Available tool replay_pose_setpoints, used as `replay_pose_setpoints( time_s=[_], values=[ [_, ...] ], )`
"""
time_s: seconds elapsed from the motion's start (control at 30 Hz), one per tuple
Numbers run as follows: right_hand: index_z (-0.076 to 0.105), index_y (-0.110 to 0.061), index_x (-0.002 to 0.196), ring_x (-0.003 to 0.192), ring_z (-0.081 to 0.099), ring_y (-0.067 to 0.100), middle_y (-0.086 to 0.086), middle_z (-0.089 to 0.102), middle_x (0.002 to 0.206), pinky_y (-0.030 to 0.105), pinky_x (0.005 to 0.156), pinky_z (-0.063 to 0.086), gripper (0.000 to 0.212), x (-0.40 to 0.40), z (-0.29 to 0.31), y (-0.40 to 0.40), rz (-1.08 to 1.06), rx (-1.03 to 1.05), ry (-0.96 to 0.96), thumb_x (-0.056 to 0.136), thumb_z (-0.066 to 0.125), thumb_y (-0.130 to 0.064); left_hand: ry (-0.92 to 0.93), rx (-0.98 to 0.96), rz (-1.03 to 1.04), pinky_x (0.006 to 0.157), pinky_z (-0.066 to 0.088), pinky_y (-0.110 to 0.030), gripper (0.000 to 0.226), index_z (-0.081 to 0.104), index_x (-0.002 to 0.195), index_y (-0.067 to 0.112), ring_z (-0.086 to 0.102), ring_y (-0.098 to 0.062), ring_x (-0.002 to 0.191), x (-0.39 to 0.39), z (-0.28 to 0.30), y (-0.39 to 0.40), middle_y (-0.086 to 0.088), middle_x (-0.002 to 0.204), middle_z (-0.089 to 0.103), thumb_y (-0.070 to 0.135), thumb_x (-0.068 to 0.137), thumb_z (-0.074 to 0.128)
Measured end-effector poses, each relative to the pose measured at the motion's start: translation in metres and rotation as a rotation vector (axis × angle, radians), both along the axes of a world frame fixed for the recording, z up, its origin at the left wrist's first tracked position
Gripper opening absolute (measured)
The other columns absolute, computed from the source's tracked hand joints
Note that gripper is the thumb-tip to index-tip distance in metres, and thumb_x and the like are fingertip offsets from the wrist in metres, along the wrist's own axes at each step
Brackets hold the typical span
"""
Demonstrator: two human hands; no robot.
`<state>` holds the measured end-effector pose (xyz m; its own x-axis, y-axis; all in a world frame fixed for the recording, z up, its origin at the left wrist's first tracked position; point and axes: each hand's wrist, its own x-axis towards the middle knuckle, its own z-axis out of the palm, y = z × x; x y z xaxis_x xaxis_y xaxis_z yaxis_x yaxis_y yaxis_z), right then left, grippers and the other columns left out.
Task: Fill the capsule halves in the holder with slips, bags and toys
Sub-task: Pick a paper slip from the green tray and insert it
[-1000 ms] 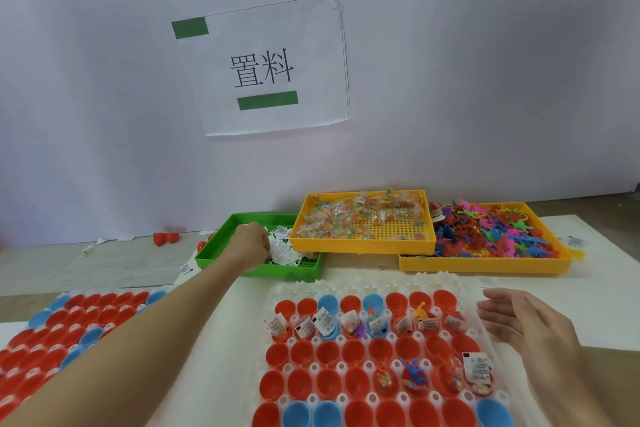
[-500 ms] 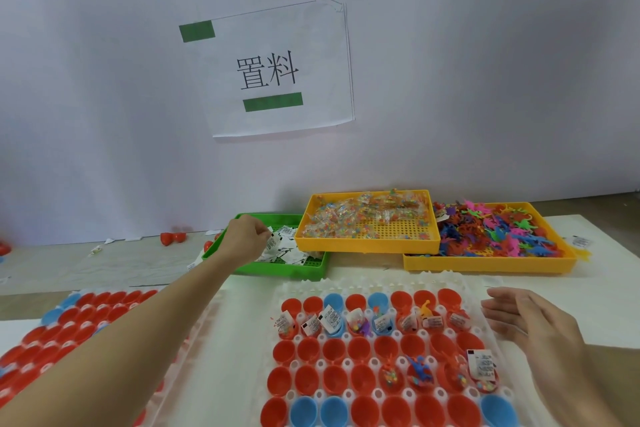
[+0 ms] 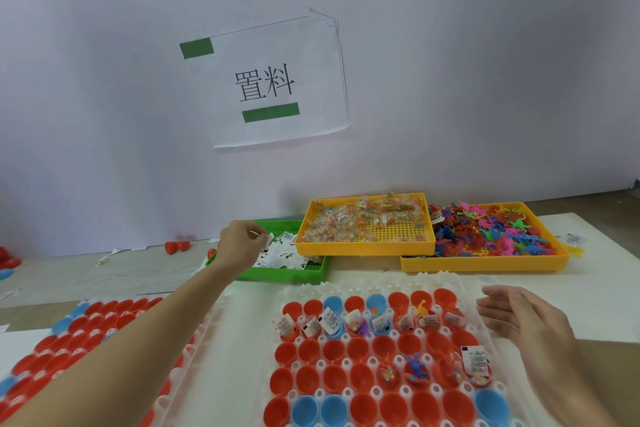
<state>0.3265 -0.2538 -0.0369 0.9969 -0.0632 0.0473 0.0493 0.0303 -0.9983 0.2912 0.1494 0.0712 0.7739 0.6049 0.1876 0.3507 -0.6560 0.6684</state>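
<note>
A white holder in front of me carries rows of red and blue capsule halves; the second row and part of the fourth hold slips, bags and toys. My left hand reaches over the green tray of paper slips and pinches a slip between thumb and fingers. My right hand hovers with relaxed fingers at the holder's right edge, holding nothing. A yellow tray holds small clear bags. Another yellow tray holds coloured toy figures.
A second holder of red and blue halves lies at the lower left under my left forearm. Loose red capsule halves and paper scraps lie by the wall. A paper sign hangs on the wall behind the trays.
My left hand has lifted slightly from the green tray with a slip pinched in its fingers. My right hand has stayed beside the holder.
</note>
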Motion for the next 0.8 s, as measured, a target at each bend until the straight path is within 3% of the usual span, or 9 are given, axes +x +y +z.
replay_pose_setpoints(
  time_s=[0.1, 0.2, 0.47, 0.67, 0.8],
  values=[
    [0.071, -0.013, 0.09, 0.084, 0.07, 0.031, 0.008, 0.074, 0.08, 0.036, 0.066, 0.059, 0.036, -0.001, 0.001, 0.001, -0.006, -0.011, -0.002, 0.107, 0.038, -0.015, -0.09, -0.076, 0.005, 0.065, 0.053, -0.029, 0.01, 0.072, 0.084, 0.015, 0.068, -0.022, 0.081, -0.004, 0.005, -0.015, -0.001, 0.08, 0.073, 0.011, 0.089, 0.065],
    [0.071, -0.012, 0.09, 0.083, 0.069, 0.031, 0.01, 0.073, 0.082, 0.032, 0.064, 0.059, 0.035, -0.003, 0.004, 0.001, -0.008, 0.005, -0.012, 0.106, 0.039, -0.014, -0.172, -0.083, 0.016, 0.053, 0.039, -0.019, 0.014, 0.073, 0.077, 0.024, 0.057, -0.009, 0.064, -0.016, 0.011, -0.041, 0.005, 0.074, 0.07, 0.015, 0.087, 0.068],
    [0.07, -0.011, 0.093, 0.082, 0.07, 0.025, 0.011, 0.072, 0.085, 0.029, 0.067, 0.052, 0.035, -0.008, 0.009, 0.002, 0.0, -0.004, -0.02, 0.106, 0.038, -0.016, -0.188, -0.344, -0.35, 0.06, 0.058, -0.025, 0.01, 0.076, 0.08, 0.012, 0.07, -0.02, 0.063, -0.086, 0.011, -0.138, -0.007, 0.07, 0.074, 0.005, 0.086, 0.073],
    [0.07, -0.011, 0.094, 0.085, 0.069, 0.026, 0.012, 0.072, 0.087, 0.029, 0.068, 0.052, 0.035, -0.009, 0.01, 0.002, -0.001, -0.017, -0.019, 0.106, 0.038, -0.017, -0.109, -0.31, -0.478, 0.066, 0.055, -0.022, 0.021, 0.07, 0.072, 0.015, 0.067, -0.014, 0.066, -0.118, -0.003, -0.179, -0.002, 0.07, 0.071, -0.004, 0.08, 0.068],
    [0.07, -0.012, 0.094, 0.086, 0.069, 0.026, 0.011, 0.072, 0.088, 0.029, 0.068, 0.052, 0.035, -0.008, 0.01, 0.002, -0.003, -0.027, -0.018, 0.107, 0.037, -0.018, -0.08, -0.284, -0.484, 0.069, 0.056, -0.023, 0.02, 0.071, 0.071, 0.02, 0.067, -0.014, 0.071, -0.126, -0.01, -0.186, 0.004, 0.072, 0.071, 0.003, 0.081, 0.071]
  ],
)
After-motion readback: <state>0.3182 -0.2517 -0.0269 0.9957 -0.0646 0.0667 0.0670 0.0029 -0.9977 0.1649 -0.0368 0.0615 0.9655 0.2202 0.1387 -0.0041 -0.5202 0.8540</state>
